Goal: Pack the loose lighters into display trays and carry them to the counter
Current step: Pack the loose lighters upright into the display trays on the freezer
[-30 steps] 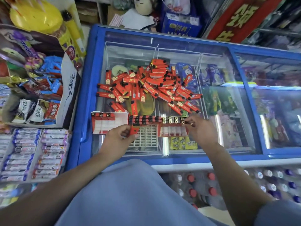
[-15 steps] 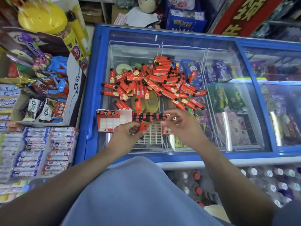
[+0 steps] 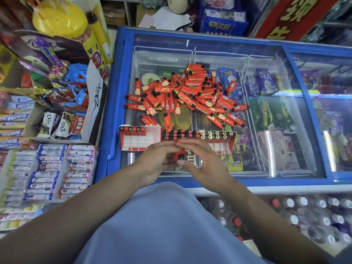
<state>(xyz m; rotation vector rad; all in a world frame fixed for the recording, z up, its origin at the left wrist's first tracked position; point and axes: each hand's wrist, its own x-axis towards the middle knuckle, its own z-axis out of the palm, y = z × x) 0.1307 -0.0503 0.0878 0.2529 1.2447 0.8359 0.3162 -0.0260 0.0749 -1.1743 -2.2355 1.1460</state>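
- Both hands meet over near edge of the freezer lid, fingertips touching, just in front of the trays.
- Left hand + right hand pinch one red lighter between them; each hand curled shut on it. Lighter body mostly hidden by fingers, dark cap end visible.
- Loose lighters in a heap on the glass, well past the hands, criss-crossed, some stacked at far end.
- 3 trays in a row btwn heap and hands, touching side to side:
- left tray: mostly empty white cells, one short row of lighters along far edge.
- middle tray: far rows filled, near part covered by hands.
- right tray: far rows filled, metal tops up, near cells empty.
- Candy box sits left of freezer.
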